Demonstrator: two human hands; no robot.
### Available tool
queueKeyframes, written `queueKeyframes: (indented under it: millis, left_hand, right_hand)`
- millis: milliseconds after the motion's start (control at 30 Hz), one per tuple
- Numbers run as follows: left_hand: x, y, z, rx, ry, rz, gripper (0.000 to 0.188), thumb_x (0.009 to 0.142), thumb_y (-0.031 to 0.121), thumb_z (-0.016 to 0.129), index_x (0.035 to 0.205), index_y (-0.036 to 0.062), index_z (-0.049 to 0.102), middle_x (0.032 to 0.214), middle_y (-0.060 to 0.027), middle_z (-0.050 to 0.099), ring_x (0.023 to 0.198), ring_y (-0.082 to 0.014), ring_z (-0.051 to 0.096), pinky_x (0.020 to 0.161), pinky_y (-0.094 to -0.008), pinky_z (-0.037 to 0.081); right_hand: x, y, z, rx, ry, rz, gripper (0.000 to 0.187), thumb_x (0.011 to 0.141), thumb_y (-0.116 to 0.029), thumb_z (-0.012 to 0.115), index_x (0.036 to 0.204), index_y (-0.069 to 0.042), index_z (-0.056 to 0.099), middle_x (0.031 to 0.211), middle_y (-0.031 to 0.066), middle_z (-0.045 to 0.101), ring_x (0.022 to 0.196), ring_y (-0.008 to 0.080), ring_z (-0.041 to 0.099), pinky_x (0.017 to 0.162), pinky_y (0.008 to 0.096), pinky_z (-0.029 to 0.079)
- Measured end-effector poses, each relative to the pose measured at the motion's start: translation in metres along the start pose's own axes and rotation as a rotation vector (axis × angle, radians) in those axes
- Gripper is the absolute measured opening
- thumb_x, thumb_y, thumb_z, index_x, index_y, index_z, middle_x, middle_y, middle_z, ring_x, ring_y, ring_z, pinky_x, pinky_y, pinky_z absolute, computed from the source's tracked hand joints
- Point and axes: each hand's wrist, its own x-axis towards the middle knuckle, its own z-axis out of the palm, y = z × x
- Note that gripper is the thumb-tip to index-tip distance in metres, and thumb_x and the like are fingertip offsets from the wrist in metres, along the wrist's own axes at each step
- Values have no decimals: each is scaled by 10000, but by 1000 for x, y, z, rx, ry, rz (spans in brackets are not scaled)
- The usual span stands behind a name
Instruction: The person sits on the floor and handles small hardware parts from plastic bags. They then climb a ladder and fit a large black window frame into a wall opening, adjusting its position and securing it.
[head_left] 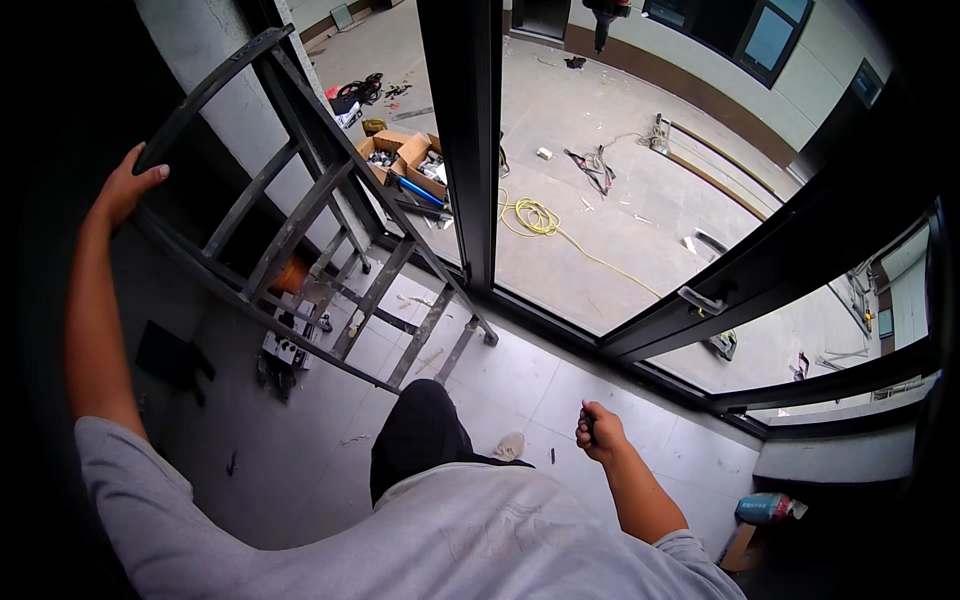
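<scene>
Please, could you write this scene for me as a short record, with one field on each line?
Left hand: left hand grips the curved upper end of the ladder
Right hand: right hand closed in a fist, seemingly around a small dark item, too unclear to name
Ladder: dark ladder, at the person's left
Floor: pale tiles, with scattered scraps
Beyond the black frame: open cardboard boxes, coiled yellow cable
</scene>
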Motion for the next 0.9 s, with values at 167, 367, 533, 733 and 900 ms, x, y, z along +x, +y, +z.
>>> queueKeyframes:
  millis: [167, 367, 533, 733, 900]
  left_hand:
    - [-7, 1, -2, -57, 1, -4, 999, 765, 527, 753, 1551, 61, 351, 1410, -245, 531, 1306, -350, 520, 1093, -419, 381]
    - [-19, 15, -9, -58, -35, -23, 1121, 649, 600, 782, 1543, 65, 371, 1318, -242, 558, 1222, -358, 554, 1024, -406, 433]
    - [-48, 13, -2, -232, 10, 31, 1017, 669, 502, 772, 1484, -7, 438, 1307, -225, 554, 1174, -318, 568, 1013, -380, 440]
    - [-57, 54, -3, -88, 21, 9, 950, 659, 352, 785, 1472, -1, 447, 1216, -214, 590, 1153, -364, 570, 1006, -419, 445]
    - [-64, 46, 4, -45, -22, -5, 971, 694, 410, 822, 1481, 10, 418, 1251, -207, 553, 1187, -385, 521, 1064, -482, 381]
  right_hand:
    - [25, -16, 51, -100, -140, 71, 442, 954, -380, 636, 657, -184, 375, 538, -27, 294, 431, 125, 290, 411, 278, 218]
    - [44, -51, 169, -303, -486, -4, 390, 883, -153, 725, 697, -146, 382, 564, -20, 356, 414, 105, 303, 388, 279, 222]
    - [41, -121, 337, -302, -854, -231, 290, 850, -26, 629, 727, -103, 379, 559, 18, 410, 411, 119, 355, 376, 295, 278]
    - [-53, -210, 512, -144, -1200, -506, 251, 867, -162, 597, 728, -63, 412, 540, 44, 423, 411, 132, 380, 400, 276, 328]
    - [-112, -253, 622, -565, -1010, -1094, 221, 854, -133, 596, 689, -32, 490, 612, 45, 484, 527, 130, 500, 499, 269, 394]
